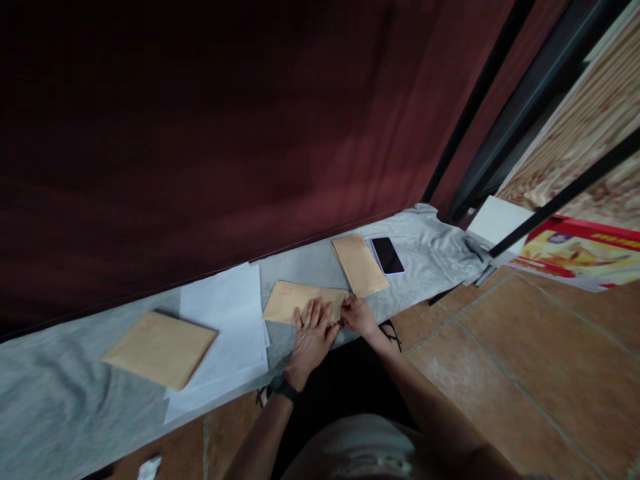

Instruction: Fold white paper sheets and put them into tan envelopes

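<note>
A brown paper envelope (283, 303) lies in front of me on the grey cloth. My left hand (313, 333) rests flat on it with the fingers spread, and a dark watch band circles that wrist. At the envelope's right end my right hand (357, 315) has its fingers pinched together on the edge. Just beyond my right hand lies a stack of brown envelopes (360, 265). A phone (387, 255) with a dark screen sits to the right of that stack.
White paper sheets (225, 327) are spread to the left, partly under a thick pile of brown envelopes (161, 348). Grey cloth (50, 393) covers the narrow bench. A dark red panel (300, 133) rises behind it. Black metal bars (475, 107) and a colourful printed box (585, 253) stand at right.
</note>
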`<action>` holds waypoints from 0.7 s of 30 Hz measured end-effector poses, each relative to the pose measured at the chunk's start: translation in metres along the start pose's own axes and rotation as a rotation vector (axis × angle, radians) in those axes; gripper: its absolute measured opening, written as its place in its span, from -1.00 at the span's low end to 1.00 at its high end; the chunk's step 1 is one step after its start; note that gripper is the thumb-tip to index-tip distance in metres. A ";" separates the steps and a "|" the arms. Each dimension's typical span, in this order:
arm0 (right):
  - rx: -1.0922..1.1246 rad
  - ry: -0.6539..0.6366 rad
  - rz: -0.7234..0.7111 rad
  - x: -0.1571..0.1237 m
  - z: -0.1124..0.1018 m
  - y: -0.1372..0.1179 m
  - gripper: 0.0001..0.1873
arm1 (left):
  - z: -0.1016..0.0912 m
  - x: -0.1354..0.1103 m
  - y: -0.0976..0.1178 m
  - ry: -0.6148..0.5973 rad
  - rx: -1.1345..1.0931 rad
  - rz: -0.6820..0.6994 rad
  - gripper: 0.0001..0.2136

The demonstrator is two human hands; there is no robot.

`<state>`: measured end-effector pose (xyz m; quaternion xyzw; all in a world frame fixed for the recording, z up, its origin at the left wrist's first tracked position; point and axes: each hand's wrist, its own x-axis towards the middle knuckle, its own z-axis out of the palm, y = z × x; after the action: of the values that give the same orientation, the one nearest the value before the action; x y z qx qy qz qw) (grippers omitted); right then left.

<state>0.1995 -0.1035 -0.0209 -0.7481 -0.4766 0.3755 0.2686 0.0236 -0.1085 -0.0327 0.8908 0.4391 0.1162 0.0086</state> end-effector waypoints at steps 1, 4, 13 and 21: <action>-0.034 0.017 -0.003 0.000 0.000 0.000 -0.85 | 0.000 0.001 0.002 0.000 -0.001 -0.013 -0.50; -0.128 0.063 -0.007 -0.002 0.002 -0.001 -0.89 | -0.002 0.004 0.009 0.002 -0.004 -0.051 -0.52; -0.238 0.104 -0.047 -0.007 0.004 0.002 -0.89 | -0.002 0.007 0.019 -0.009 -0.041 -0.118 -0.47; -0.287 0.066 -0.118 -0.016 -0.002 0.009 -0.83 | 0.001 0.007 0.028 0.001 -0.089 -0.115 -0.48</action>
<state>0.2018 -0.1215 -0.0220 -0.7616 -0.5592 0.2623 0.1959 0.0492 -0.1202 -0.0293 0.8627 0.4841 0.1356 0.0548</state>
